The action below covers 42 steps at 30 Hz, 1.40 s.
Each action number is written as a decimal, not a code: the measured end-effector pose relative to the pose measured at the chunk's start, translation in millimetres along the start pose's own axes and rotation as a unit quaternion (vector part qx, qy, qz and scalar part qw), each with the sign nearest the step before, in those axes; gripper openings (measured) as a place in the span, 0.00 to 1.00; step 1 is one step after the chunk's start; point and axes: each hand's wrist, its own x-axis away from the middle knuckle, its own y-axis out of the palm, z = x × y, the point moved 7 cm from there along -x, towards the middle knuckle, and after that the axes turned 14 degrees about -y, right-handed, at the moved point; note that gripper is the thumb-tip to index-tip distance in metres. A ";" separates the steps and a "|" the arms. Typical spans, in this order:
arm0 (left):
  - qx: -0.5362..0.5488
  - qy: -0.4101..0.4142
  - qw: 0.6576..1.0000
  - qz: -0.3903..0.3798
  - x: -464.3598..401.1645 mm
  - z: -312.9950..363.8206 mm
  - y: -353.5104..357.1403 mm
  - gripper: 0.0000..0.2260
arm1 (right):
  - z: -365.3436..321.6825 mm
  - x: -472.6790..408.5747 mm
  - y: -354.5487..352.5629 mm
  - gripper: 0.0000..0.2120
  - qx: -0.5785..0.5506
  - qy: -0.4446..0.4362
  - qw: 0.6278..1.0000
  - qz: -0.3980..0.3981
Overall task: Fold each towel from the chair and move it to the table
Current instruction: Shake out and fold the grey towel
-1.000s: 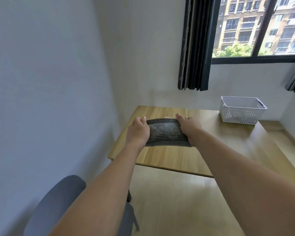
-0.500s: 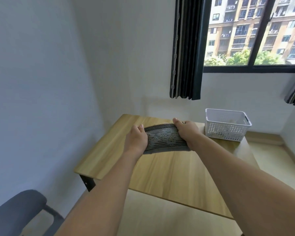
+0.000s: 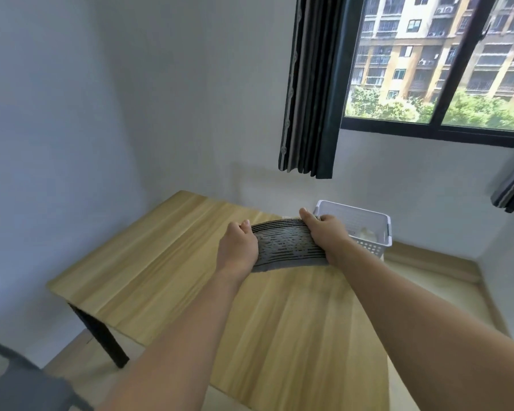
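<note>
One folded dark grey patterned towel (image 3: 285, 247) hangs above the far half of one light wooden table (image 3: 166, 271). One left hand (image 3: 238, 250) grips its left end and one right hand (image 3: 327, 234) grips its right end. One white perforated plastic basket (image 3: 368, 223) sits at the table's far right corner, holding something pale, unclear. One grey chair (image 3: 18, 378) shows near left.

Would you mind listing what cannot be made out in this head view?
- Towel: both ends hidden under the left hand and right hand; whether it touches the table is unclear.
- Basket: near side blocked by the right hand; the pale item inside is too small to identify.
- Chair: cut off by the bottom-left edge, so any remaining towels are unseen.
</note>
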 end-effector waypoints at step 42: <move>-0.407 -0.242 0.861 -0.187 -274.8 102.0 538.4 0.11 | 333.0 -511.4 -91.5 0.26 0.302 -0.083 0.817 -0.483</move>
